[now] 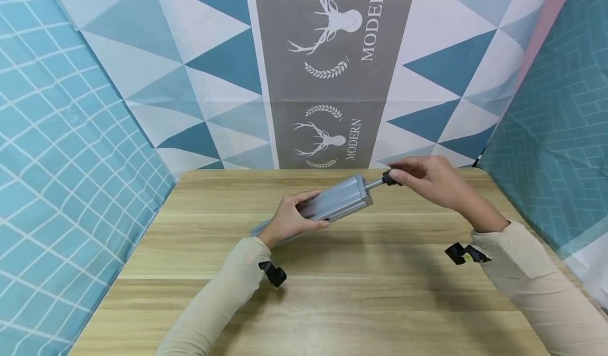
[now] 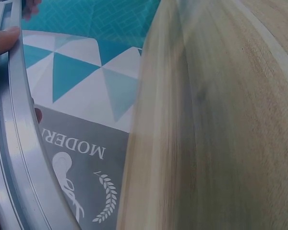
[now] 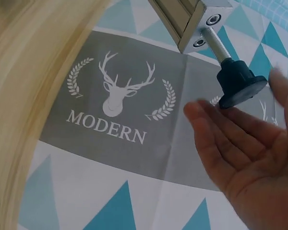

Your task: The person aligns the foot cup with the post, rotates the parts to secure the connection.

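Observation:
A silver aluminium profile is raised at a slant over the table, and my left hand grips it around the sides, thumb on the near face. Its grooved side fills the left edge of the left wrist view, where a thumb lies on it. From the profile's end plate, which has screws in it, a threaded rod sticks out and carries a black levelling foot. Beside that foot is my right hand, fingers loosely extended. In the right wrist view its fingertips are at the foot's rim and the thumb stands apart.
Below the hands lies a wood-grain table. Behind it hangs a patterned cloth with deer heads and triangles. Blue cloths stand along both sides. Each wrist carries a small black camera mount.

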Available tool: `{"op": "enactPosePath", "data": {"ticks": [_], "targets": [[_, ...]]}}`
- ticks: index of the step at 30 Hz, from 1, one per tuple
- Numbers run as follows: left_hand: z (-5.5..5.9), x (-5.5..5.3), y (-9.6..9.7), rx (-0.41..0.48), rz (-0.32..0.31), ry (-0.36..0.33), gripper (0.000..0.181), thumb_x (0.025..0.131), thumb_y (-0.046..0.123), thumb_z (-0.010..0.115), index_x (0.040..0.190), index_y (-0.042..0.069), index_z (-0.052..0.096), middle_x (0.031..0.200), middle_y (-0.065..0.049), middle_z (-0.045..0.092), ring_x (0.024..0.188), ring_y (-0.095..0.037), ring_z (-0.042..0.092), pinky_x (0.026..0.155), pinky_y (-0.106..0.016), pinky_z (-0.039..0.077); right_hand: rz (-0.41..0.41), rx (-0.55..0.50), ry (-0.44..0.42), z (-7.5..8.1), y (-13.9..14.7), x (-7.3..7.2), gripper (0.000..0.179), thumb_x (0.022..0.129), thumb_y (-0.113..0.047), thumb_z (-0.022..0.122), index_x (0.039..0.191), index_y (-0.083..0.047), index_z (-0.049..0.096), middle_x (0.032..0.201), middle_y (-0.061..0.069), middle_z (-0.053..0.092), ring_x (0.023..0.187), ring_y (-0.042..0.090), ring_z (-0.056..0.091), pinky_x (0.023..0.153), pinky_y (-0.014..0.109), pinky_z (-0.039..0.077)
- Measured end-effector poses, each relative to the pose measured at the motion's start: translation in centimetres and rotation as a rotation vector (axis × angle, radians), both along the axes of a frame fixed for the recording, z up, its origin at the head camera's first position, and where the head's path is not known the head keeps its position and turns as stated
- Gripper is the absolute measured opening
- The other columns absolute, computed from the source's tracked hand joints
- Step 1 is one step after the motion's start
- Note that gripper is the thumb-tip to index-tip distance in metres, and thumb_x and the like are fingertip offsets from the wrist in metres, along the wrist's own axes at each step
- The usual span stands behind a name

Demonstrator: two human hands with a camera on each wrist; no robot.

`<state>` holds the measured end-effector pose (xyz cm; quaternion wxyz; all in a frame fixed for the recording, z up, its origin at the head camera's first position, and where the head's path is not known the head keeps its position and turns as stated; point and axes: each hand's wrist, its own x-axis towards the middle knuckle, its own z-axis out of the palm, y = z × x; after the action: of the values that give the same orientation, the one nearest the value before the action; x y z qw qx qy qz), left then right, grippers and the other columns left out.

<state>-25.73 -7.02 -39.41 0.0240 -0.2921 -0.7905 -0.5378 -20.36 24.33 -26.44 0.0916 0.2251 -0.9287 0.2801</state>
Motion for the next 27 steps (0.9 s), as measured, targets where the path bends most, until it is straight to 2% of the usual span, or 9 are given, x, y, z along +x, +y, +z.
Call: {"op": "enactPosePath", "data": {"ticks": [3,5,10,13,17,20,23,25,27], "targets": [[-0.01,-0.05,-0.05,0.001,0.006,-0.001,0.07,0.064,0.027,0.09,0.127,0.015,0.064,0.122,-0.003,0.065,0.105,-0.014,0.062,0.086,-0.033,0.049,0.05,0.027,0.011,0.03,0.05,0.03,0.059,0.089,-0.029,0.07,0.141,-0.011,0.048,0.127,0.014,0.061,0.105,0.031,0.064,0.085,0.049,0.05],[-0.02,-0.07,-0.08,0.001,0.011,-0.003,0.069,0.064,0.027,0.09,0.127,0.015,0.064,0.122,-0.003,0.065,0.106,-0.013,0.062,0.086,-0.033,0.049,0.101,0.047,0.024,0.02,0.06,0.04,0.069,0.085,-0.02,0.074,0.146,-0.014,0.042,0.136,0.014,0.055,0.111,0.033,0.061,0.088,0.051,0.049],[0.1,-0.06,-0.12,0.004,0.006,0.004,0.069,0.064,0.026,0.09,0.127,0.013,0.064,0.122,-0.004,0.065,0.105,-0.014,0.062,0.085,-0.033,0.049,0.192,0.062,0.092,-0.08,-0.05,-0.17,0.063,0.081,0.002,0.074,0.138,-0.008,0.05,0.127,0.015,0.06,0.105,0.031,0.065,0.087,0.052,0.049],[0.18,-0.01,-0.08,0.001,-0.001,0.016,0.069,0.064,0.024,0.09,0.127,0.014,0.064,0.122,-0.004,0.066,0.104,-0.013,0.062,0.085,-0.032,0.049,0.17,0.069,0.099,-0.05,-0.04,-0.19,0.051,0.085,-0.003,0.071,0.132,-0.005,0.055,0.113,0.013,0.068,0.096,0.027,0.068,0.085,0.051,0.05],[0.21,0.12,-0.02,0.001,-0.005,0.031,0.069,0.064,0.023,0.09,0.127,0.012,0.064,0.122,-0.005,0.065,0.105,-0.014,0.062,0.086,-0.032,0.049,0.076,0.061,0.019,0.0,0.05,-0.05,0.039,0.093,-0.023,0.064,0.125,-0.002,0.06,0.099,0.008,0.072,0.088,0.022,0.069,0.079,0.047,0.053],[0.2,0.25,0.0,-0.005,-0.013,0.03,0.07,0.064,0.024,0.09,0.127,0.011,0.063,0.123,-0.006,0.065,0.106,-0.015,0.062,0.087,-0.033,0.049,0.009,0.043,-0.024,-0.05,0.1,-0.05,0.036,0.095,-0.034,0.06,0.111,-0.003,0.068,0.088,0.003,0.072,0.081,0.018,0.068,0.072,0.043,0.053],[0.12,0.27,0.02,-0.005,-0.025,0.011,0.07,0.065,0.025,0.09,0.128,0.011,0.063,0.122,-0.006,0.065,0.106,-0.015,0.063,0.088,-0.035,0.049,-0.021,0.033,-0.038,-0.14,0.11,-0.09,0.034,0.095,-0.038,0.06,0.102,-0.008,0.072,0.081,-0.002,0.071,0.076,0.014,0.066,0.066,0.038,0.051],[0.08,0.29,0.02,-0.004,-0.023,0.005,0.069,0.065,0.026,0.09,0.127,0.011,0.063,0.122,-0.005,0.065,0.106,-0.015,0.063,0.088,-0.034,0.049,-0.026,0.033,-0.041,-0.18,0.13,-0.06,0.034,0.095,-0.038,0.059,0.104,-0.007,0.072,0.082,-0.001,0.072,0.077,0.015,0.067,0.067,0.039,0.051],[0.13,0.35,0.06,-0.004,-0.016,-0.005,0.07,0.065,0.023,0.09,0.128,0.01,0.063,0.123,-0.006,0.064,0.107,-0.015,0.062,0.088,-0.034,0.049,-0.022,0.036,-0.048,-0.19,0.17,0.0,0.04,0.094,-0.038,0.06,0.113,-0.004,0.069,0.09,0.005,0.073,0.082,0.019,0.068,0.071,0.042,0.053]]}}
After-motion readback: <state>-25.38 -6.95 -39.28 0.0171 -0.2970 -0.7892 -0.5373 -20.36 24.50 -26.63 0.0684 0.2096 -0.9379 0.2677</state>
